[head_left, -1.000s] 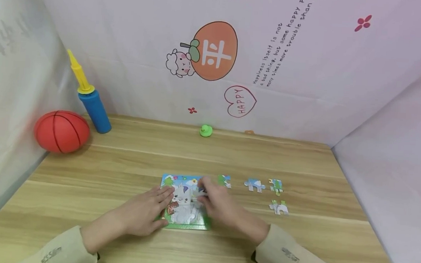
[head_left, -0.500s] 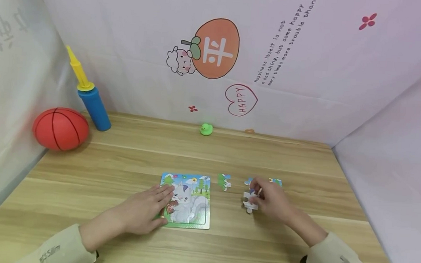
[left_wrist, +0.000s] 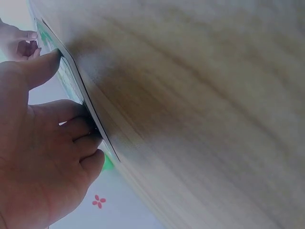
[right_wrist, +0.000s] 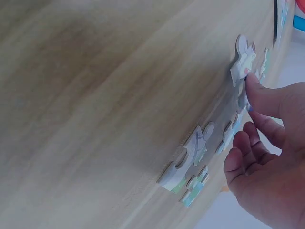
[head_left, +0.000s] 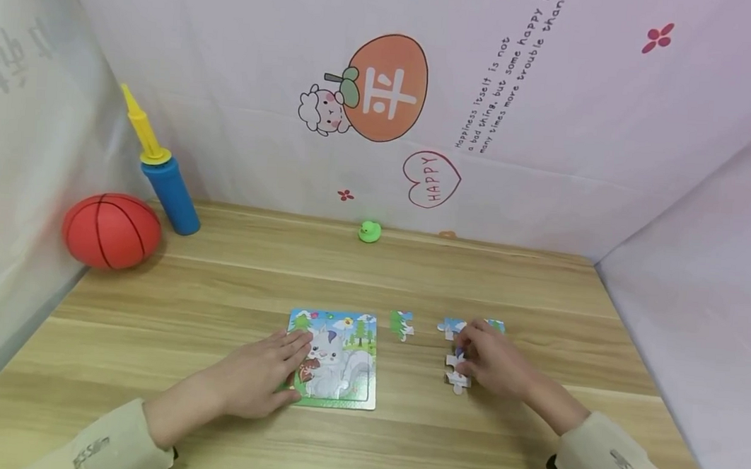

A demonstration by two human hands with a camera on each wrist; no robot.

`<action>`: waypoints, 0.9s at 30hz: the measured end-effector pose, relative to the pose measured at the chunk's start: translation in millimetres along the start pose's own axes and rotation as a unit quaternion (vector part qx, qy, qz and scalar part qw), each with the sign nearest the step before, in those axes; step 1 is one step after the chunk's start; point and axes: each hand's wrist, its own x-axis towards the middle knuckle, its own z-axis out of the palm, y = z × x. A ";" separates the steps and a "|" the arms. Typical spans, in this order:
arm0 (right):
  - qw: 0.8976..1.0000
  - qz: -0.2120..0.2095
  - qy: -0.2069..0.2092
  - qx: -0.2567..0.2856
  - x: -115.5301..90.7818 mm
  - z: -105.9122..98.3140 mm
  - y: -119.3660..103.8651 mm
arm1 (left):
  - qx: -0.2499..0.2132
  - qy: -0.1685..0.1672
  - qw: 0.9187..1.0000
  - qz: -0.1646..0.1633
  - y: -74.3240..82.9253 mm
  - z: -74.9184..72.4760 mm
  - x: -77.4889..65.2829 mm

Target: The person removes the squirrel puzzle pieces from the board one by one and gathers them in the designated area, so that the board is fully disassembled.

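A square jigsaw puzzle [head_left: 358,375] with a pale squirrel picture lies on the table in the head view. My left hand [head_left: 260,374] rests on its left side, fingers extended over the picture and thumb at the near left corner. To the right, my right hand [head_left: 499,361] pinches a mostly white puzzle piece [head_left: 457,380] between thumb and index finger. The right wrist view shows this held piece [right_wrist: 243,62] close to the tabletop; whether it touches is unclear. Loose pieces lie around it: a green one [head_left: 400,324], a blue one [head_left: 450,327] and a partly covered one [head_left: 494,326].
Another loose piece [right_wrist: 183,164] shows in the right wrist view, hidden by my right hand in the head view. A green toy duck [head_left: 369,231], a blue-and-yellow pump [head_left: 172,195] and a red ball [head_left: 111,231] stand along the back and left. Printed cloth [head_left: 259,143] walls the table.
My right hand has gone from over the puzzle to the right, carrying the piece, then slightly farther right and nearer. My left hand has stayed in place.
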 end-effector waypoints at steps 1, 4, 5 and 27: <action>1.000 0.002 -0.006 -0.001 0.9 0.2 0.1 | 0.000 0.000 1.000 0.000 0.0 0.6 0.1; 1.000 0.004 -0.018 -0.005 2.7 1.0 0.4 | -0.001 0.002 1.000 0.001 0.6 1.7 0.3; 1.000 0.007 -0.021 -0.006 3.0 1.3 0.4 | -0.002 0.001 1.000 0.000 0.8 1.8 0.4; 1.000 0.008 -0.011 -0.027 4.2 7.1 -0.5 | 0.015 0.000 1.000 0.000 3.3 -3.3 -1.2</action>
